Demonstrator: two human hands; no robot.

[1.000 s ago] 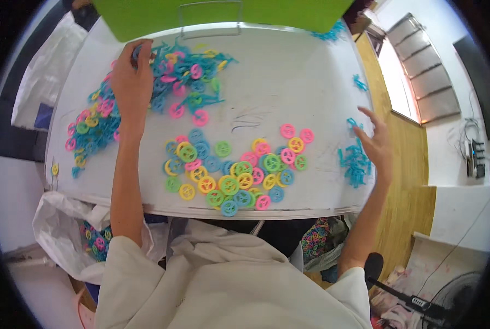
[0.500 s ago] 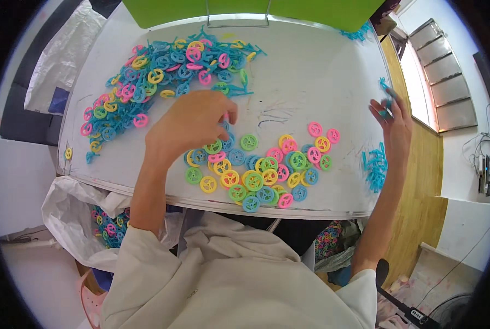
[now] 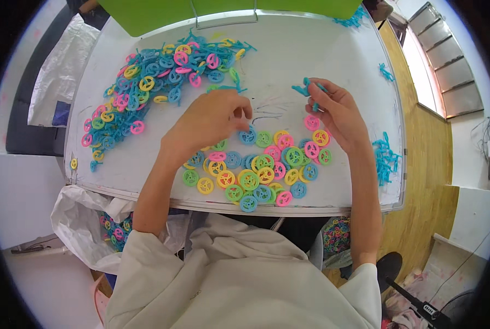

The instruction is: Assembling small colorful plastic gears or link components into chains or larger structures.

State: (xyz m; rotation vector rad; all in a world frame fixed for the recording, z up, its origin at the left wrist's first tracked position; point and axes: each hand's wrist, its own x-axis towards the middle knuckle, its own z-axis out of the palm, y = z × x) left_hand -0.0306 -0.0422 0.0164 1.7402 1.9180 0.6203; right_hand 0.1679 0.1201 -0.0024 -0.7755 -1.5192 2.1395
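My left hand is closed, palm down, its thumb and fingers on a small blue toy wheel at the far side of the loose wheels. Between the thumb and fingers of my right hand are teal plastic stick pieces, held above the table; their exact number is hidden. Loose blue, pink, yellow and green wheels spread between my forearms, some overlapping.
A large heap of teal sticks with wheels on them covers the left of the table. Teal pieces lie in a pile and a small clump at the right edge. A green panel stands behind; a white sack hangs below left.
My right hand has moved left from the table's right edge to the middle, bringing teal pieces. My left hand has shifted right with the blue wheel, and a green wheel has slid right.
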